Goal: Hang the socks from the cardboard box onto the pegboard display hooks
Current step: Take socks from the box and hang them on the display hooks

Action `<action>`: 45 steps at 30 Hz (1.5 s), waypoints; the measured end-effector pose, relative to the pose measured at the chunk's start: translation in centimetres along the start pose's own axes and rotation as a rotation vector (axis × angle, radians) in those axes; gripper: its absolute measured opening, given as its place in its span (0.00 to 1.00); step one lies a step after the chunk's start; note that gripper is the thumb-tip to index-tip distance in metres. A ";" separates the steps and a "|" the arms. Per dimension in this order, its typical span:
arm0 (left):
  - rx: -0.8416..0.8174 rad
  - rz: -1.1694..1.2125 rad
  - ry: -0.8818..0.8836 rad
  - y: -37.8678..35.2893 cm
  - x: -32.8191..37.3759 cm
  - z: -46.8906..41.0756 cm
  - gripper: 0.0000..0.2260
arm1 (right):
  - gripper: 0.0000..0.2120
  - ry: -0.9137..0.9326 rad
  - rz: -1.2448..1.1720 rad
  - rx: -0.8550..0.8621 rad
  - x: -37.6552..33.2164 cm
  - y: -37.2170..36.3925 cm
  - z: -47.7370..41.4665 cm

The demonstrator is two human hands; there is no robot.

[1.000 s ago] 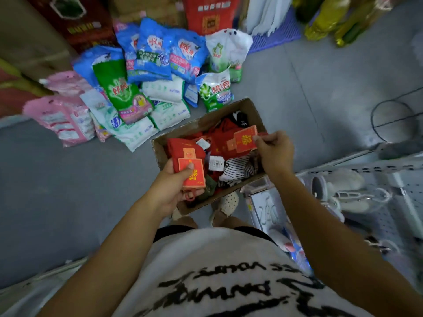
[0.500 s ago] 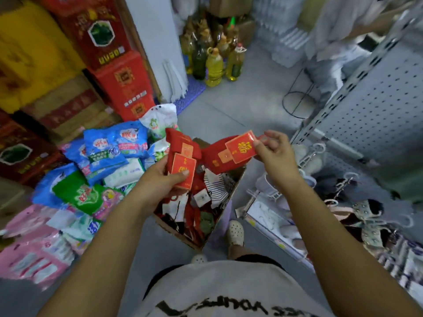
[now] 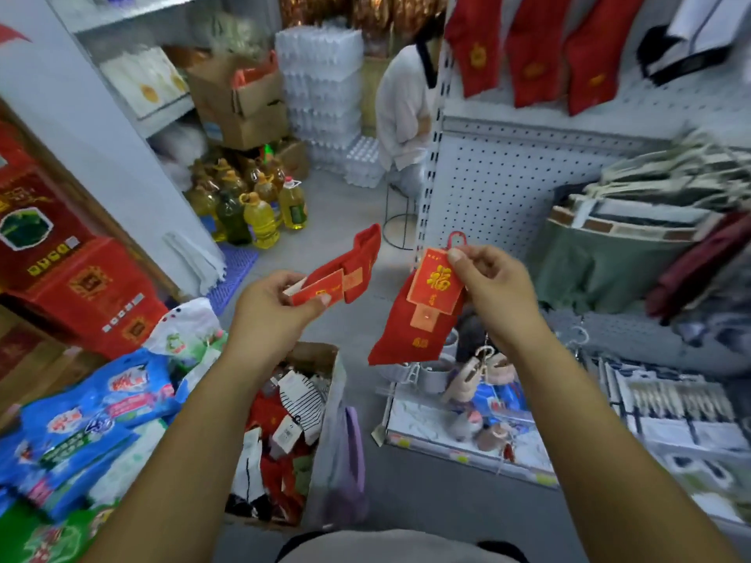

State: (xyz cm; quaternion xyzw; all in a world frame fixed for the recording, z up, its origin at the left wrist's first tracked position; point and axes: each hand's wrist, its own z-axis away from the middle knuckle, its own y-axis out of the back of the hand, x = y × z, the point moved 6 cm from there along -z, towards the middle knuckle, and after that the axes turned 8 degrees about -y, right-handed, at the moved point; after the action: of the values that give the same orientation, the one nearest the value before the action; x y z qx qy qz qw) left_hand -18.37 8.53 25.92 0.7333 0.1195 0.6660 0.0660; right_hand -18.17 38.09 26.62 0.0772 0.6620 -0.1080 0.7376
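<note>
While one red carded sock pair [image 3: 414,319] dangles pinched in the right hand [image 3: 493,284] and a second red pair [image 3: 345,270] sits clamped in the left hand [image 3: 268,308], neither is hung yet; the brown cardboard box [image 3: 315,353] holds plenty more, and three red hung socks [image 3: 532,54] show on the white pegboard [image 3: 487,188].

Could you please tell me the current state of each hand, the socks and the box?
left hand: grips tilted red socks by the card
right hand: pinches dangling red socks by the card
cardboard box: open, socks inside
hung red socks: three on pegboard
</note>
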 end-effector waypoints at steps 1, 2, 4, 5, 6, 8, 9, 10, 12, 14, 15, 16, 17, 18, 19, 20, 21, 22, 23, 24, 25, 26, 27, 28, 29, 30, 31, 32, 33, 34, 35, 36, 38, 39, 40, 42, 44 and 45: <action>-0.010 -0.016 -0.040 -1.6 1.2 -0.4 0.09 | 0.04 0.013 -0.014 0.018 -0.8 1.8 0.1; -0.027 -0.028 -0.076 -3.3 2.5 -0.7 0.08 | 0.04 0.025 -0.034 0.032 -1.5 3.6 0.2; -0.060 -0.026 -0.124 -7.0 5.0 -1.0 0.08 | 0.04 0.047 -0.058 0.054 -3.2 7.3 0.4; -0.071 0.000 -0.136 -8.9 6.3 -1.0 0.08 | 0.05 0.062 -0.056 0.060 -4.2 9.2 0.4; -0.083 0.033 -0.148 -10.8 7.6 -1.0 0.08 | 0.06 0.080 -0.048 0.066 -5.3 11.0 0.6; -0.127 0.091 -0.191 -14.8 10.6 -0.9 0.08 | 0.07 0.120 -0.025 0.091 -7.3 15.1 0.8; -0.152 0.108 -0.224 -16.8 12.2 -0.7 0.10 | 0.08 0.144 -0.016 0.109 -8.4 17.2 1.1; -0.175 0.123 -0.260 -18.7 13.7 -0.4 0.12 | 0.07 0.167 -0.012 0.130 -9.3 19.4 1.3; -0.211 0.160 -0.307 -22.4 16.7 0.1 0.12 | 0.06 0.201 -0.019 0.175 -11.1 23.6 1.8; -0.235 0.207 -0.329 -25.9 19.3 0.7 0.09 | 0.05 0.220 -0.038 0.218 -12.7 27.7 2.4; -0.242 0.240 -0.334 -27.7 20.6 0.9 0.08 | 0.04 0.228 -0.046 0.242 -13.4 29.7 2.7; -0.250 0.277 -0.333 -29.5 21.8 1.1 0.08 | 0.04 0.236 -0.054 0.270 -14.2 31.7 3.1; -0.264 0.311 -0.330 -31.4 23.1 1.4 0.08 | 0.05 0.246 -0.064 0.300 -15.0 33.7 3.5; -0.285 0.340 -0.331 -33.4 24.4 1.7 0.08 | 0.06 0.256 -0.079 0.333 -15.7 35.8 4.0; -0.309 0.365 -0.327 -35.3 25.6 2.0 0.09 | 0.07 0.264 -0.093 0.368 -16.4 37.8 4.5; -0.335 0.393 -0.308 -37.2 26.7 2.3 0.08 | 0.08 0.270 -0.107 0.402 -16.9 39.7 5.0; -0.368 0.427 -0.271 -39.2 27.6 2.5 0.07 | 0.09 0.272 -0.125 0.434 -17.3 41.6 5.5; -0.409 0.464 -0.219 -41.2 28.5 2.8 0.07 | 0.09 0.266 -0.152 0.457 -17.6 43.4 6.0; -0.459 0.501 -0.162 -43.2 29.2 3.1 0.07 | 0.10 0.253 -0.180 0.475 -17.7 45.1 6.4; -0.512 0.533 -0.113 -45.3 29.9 3.5 0.07 | 0.11 0.232 -0.208 0.489 -17.7 46.6 6.7; -0.563 0.553 -0.077 -47.3 30.6 3.9 0.08 | 0.14 0.208 -0.232 0.498 -17.7 48.0 7.0; -0.611 0.564 -0.053 -49.3 31.3 4.3 0.08 | 0.17 0.184 -0.249 0.506 -17.7 49.3 7.2; -0.655 0.572 -0.039 -51.3 31.9 4.7 0.07 | 0.19 0.163 -0.253 0.518 -17.7 50.6 7.4; -0.693 0.579 -0.037 -53.2 32.5 5.1 0.06 | 0.20 0.149 -0.249 0.534 -17.8 51.8 7.5; -0.726 0.581 -0.041 -55.0 33.1 5.4 0.06 | 0.21 0.142 -0.244 0.555 -17.9 53.0 7.5; -0.757 0.578 -0.048 -56.7 33.7 5.7 0.05 | 0.22 0.143 -0.243 0.577 -18.0 54.1 7.6; -0.789 0.573 -0.058 -58.4 34.3 5.9 0.05 | 0.23 0.149 -0.239 0.604 -18.2 55.2 7.6; -0.821 0.569 -0.069 -60.1 34.9 6.1 0.06 | 0.24 0.156 -0.234 0.635 -18.5 56.4 7.7; -0.850 0.561 -0.083 -61.6 35.6 6.1 0.07 | 0.24 0.163 -0.229 0.666 -18.8 57.6 7.8; -0.879 0.551 -0.098 -63.1 36.2 6.2 0.07 | 0.23 0.171 -0.230 0.694 -19.1 58.8 8.0; -0.910 0.539 -0.113 -64.6 36.9 6.2 0.07 | 0.22 0.181 -0.231 0.719 -19.5 59.9 8.1; -0.941 0.526 -0.127 -66.1 37.6 6.2 0.08 | 0.23 0.193 -0.227 0.744 -19.9 61.0 8.3; -1.005 0.499 -0.145 -69.0 38.9 6.3 0.08 | 0.25 0.214 -0.207 0.812 -20.6 63.1 8.7; -1.033 0.489 -0.149 -70.4 39.4 6.4 0.08 | 0.26 0.223 -0.207 0.850 -20.7 64.1 9.0; -1.056 0.478 -0.152 -71.7 39.8 6.5 0.08 | 0.26 0.231 -0.212 0.887 -20.8 65.2 9.2; -1.080 0.459 -0.165 -74.2 40.3 6.7 0.08 | 0.21 0.247 -0.214 0.948 -20.7 67.2 9.4; -1.064 0.458 -0.171 -76.1 40.6 6.7 0.08 | 0.18 0.263 -0.221 0.993 -20.3 69.1 9.4; -1.051 0.460 -0.169 -77.0 40.7 6.7 0.07 | 0.17 0.268 -0.227 1.004 -20.1 70.0 9.3</action>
State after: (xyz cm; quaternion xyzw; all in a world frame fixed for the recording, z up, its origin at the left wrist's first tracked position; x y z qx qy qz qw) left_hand -15.02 93.79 44.67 0.6597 -0.3955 0.5724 0.2841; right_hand 7.04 104.35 45.63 0.3618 0.6213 -0.4800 0.5026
